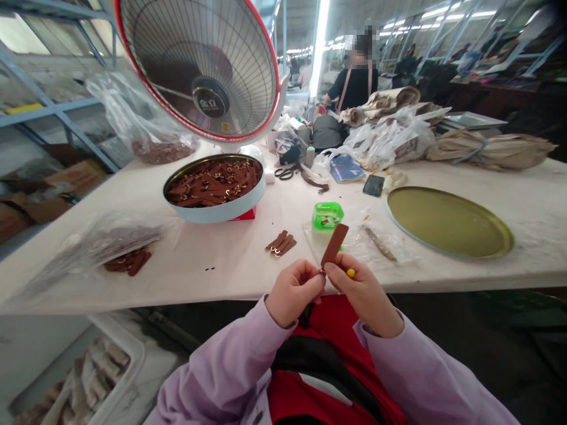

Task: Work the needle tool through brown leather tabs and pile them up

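Head view: landmark is the bright green translucent plastic box [328, 216]. Brown flat rectangular strip [335, 243] is held up just on the wearer's side of it. Right hand [359, 289] nearly closed, thumb and fingers gripping the strip; yellow rounded tip [351, 273] pokes out of that hand. Left hand [297, 290] nearly closed, fingertips pinching the strip's lower end. Left of box: small brown strips with metal rings [280, 243], then pale-blue round tin [221, 213] full of similar pieces. Right of box: gold-coloured round metal lid [449, 224].
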Demonstrator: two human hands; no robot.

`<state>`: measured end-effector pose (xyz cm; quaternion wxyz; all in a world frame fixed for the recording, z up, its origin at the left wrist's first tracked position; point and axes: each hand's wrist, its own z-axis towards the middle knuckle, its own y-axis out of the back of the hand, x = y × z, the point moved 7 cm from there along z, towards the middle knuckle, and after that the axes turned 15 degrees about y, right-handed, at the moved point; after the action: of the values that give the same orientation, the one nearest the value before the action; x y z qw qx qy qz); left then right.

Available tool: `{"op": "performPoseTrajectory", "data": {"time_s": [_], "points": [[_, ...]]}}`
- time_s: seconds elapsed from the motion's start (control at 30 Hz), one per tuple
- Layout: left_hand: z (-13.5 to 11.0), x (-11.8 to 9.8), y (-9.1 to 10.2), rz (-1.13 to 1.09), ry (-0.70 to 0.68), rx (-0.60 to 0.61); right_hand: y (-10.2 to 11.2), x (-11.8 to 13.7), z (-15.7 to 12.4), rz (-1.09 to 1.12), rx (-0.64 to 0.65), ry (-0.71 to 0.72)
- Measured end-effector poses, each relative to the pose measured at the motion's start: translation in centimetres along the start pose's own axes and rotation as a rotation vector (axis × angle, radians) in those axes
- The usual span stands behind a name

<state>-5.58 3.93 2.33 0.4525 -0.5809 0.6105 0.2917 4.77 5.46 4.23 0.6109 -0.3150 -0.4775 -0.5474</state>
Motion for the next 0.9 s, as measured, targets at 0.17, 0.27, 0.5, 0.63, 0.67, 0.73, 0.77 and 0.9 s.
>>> {"op": "performPoseTrajectory", "data": {"time_s": [0.17,0.27,0.5,0.63,0.67,0.73,0.77,0.9], "points": [[0.8,0.3,0.6,0.070,-0.003,-0.078,0.0,-1.0,0.3,-0.013,0.042,-0.029],[0.7,0.3,0.7,0.117,-0.001,-0.079,-0.2,-1.5,0.5,0.097,0.074,-0.078],[0.6,0.5,1.0,0.133,-0.077,0.012,-0.8,-2.9,0.0,0.394,0.042,-0.267],[1.7,1.1,1.9,0.043,-0.084,-0.051,-1.3,-3.8,-0.5,0.476,-0.027,-0.300],[1.9,1.2,1.9,0.025,-0.088,-0.040,-1.4,-4.0,-0.7,0.486,-0.051,-0.306],[2.2,1.3,1.9,0.027,-0.104,-0.026,-1.4,-4.3,-0.8,0.497,-0.104,-0.310],[2.3,1.3,2.0,0.044,-0.119,-0.032,-1.4,-4.4,-0.9,0.500,-0.121,-0.310],[2.3,1.1,1.9,0.117,-0.180,-0.054,-1.3,-4.6,-1.0,0.482,-0.144,-0.315]]}}
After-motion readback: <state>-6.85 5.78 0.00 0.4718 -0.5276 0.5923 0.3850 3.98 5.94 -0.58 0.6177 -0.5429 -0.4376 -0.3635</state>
